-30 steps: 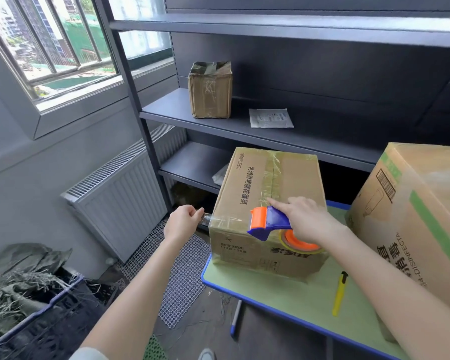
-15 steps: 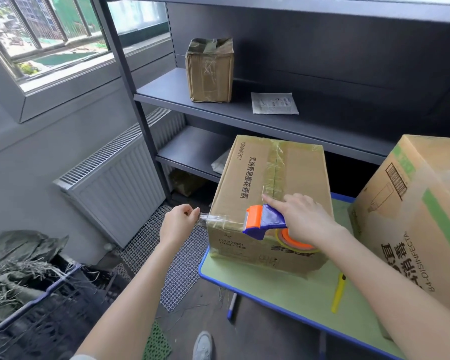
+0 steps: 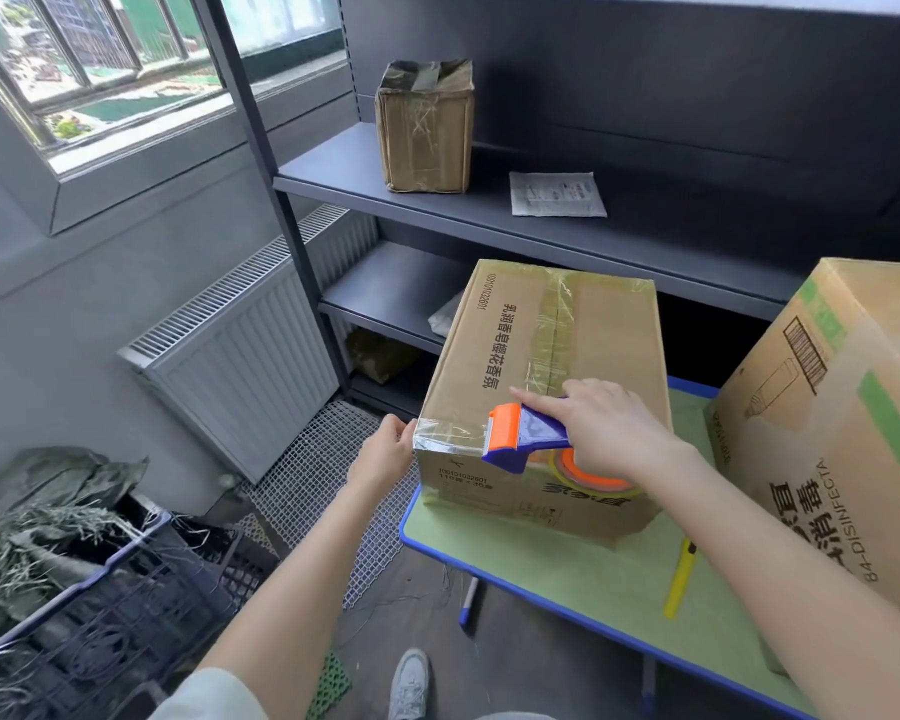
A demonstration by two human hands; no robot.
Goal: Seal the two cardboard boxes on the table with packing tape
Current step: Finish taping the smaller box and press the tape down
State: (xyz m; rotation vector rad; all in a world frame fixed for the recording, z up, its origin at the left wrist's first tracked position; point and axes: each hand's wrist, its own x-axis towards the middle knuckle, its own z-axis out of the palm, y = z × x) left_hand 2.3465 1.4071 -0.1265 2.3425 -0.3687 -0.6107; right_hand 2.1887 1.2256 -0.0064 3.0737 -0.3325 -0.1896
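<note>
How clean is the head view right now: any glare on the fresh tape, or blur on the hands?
Head view: left hand, right hand and tape dispenser sharp, no blur; tape strip along the box edge glints whitish; window partly washed out; wide-angle slants the shelf post.

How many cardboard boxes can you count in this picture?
3. The box being taped on the table; a larger box at its right; a small box on the shelf. Lower shelves may hide more.

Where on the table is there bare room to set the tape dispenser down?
Bare green tabletop lies between the smaller brown cardboard box, the blue front edge and the yellow utility knife. Crowded behind: the large cardboard box stands close beside the smaller one.
</note>
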